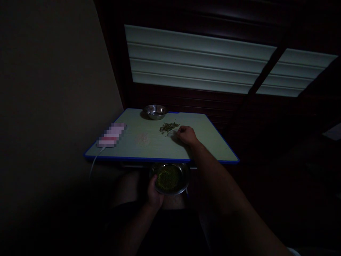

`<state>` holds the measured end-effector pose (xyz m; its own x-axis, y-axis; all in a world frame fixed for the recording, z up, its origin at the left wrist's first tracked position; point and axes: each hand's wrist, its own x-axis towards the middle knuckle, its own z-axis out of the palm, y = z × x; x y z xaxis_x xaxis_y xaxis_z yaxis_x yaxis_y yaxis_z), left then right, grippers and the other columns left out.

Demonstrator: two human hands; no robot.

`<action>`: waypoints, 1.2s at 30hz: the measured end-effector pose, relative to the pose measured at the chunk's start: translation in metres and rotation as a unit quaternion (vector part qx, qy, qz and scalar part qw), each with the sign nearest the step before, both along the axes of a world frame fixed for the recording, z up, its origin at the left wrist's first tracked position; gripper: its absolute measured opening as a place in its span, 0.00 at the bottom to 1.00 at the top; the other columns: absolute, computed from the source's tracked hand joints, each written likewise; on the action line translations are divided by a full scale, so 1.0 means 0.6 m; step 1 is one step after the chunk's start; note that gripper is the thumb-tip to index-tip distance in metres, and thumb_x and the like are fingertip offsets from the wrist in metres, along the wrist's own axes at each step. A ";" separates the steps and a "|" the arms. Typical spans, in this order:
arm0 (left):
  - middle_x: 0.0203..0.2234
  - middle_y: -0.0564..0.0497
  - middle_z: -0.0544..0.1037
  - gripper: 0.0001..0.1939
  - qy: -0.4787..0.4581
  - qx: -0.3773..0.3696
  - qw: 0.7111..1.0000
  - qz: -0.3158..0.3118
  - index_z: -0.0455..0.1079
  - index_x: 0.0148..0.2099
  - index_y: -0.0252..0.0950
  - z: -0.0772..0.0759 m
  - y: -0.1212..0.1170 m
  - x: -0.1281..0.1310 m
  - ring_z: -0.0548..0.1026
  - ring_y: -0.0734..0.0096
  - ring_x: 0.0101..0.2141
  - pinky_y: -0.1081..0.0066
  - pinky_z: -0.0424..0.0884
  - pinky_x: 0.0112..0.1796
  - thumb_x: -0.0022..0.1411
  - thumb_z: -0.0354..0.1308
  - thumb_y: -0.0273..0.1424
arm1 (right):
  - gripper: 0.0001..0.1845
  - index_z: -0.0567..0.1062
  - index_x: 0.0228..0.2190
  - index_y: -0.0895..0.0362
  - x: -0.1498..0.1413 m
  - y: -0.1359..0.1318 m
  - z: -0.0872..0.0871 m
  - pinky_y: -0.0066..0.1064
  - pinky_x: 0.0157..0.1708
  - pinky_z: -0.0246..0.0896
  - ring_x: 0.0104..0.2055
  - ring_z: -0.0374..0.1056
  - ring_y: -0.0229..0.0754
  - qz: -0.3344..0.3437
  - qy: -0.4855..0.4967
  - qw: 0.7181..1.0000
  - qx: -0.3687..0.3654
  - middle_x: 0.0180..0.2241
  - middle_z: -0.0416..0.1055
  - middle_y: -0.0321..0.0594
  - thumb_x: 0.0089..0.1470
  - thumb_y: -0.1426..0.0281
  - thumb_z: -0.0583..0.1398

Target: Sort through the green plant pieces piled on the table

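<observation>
Fingertips of my right hand [187, 135] were pressed narrowly together on a small clear thing [172, 133], which looked like plastic, though in such dim light I could not tell exactly what it was. It was low over the table [213, 142], beside the near edge of a small pile of brown-green grains [168, 127], at ten o'clock from this hand. At seven o'clock, my left hand [156, 195] held a steel bowl [184, 176], with the thumb at its rim and the other fingers mostly hidden. This bowl was just below the near edge of the table.

The step in hand seemed to me to be working at the edge of the pile with the clear thing. The next move, as I judged, called for a light pinch, so as not to scatter the pile, and for a steady left hand, so as not to spill.

The held bowl contained many green grains [167, 177]. A second bowl [157, 116], also of steel, stood at ten o'clock, beyond the pile; I could not make out any content in it. At nine o'clock lay a thin pale patch [143, 138], perhaps also grains, and farther that way a blurred pink thing [112, 135] with a white cable [93, 164].
</observation>
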<state>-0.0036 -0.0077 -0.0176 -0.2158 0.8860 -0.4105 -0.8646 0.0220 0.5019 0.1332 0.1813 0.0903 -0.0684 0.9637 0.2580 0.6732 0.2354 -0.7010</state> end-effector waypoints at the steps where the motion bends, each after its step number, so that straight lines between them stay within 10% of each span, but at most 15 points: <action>1: 0.34 0.47 0.82 0.13 -0.002 -0.005 1.000 -0.001 0.76 0.39 0.37 0.001 0.000 0.000 0.78 0.59 0.39 0.61 0.71 0.46 0.52 0.58 0.35 | 0.07 0.71 0.22 0.57 0.000 -0.001 0.000 0.27 0.27 0.53 0.25 0.61 0.35 0.006 -0.001 1.000 0.000 0.20 0.67 0.34 0.42 0.66 0.57; 36: 0.36 0.46 0.82 0.17 -0.013 0.005 1.000 -0.004 0.75 0.44 0.36 -0.005 0.000 0.003 0.77 0.55 0.42 0.56 0.69 0.48 0.52 0.59 0.36 | 0.07 0.75 0.22 0.57 -0.029 -0.017 0.014 0.27 0.29 0.57 0.25 0.64 0.37 -0.014 -0.085 0.996 0.027 0.22 0.72 0.37 0.44 0.67 0.59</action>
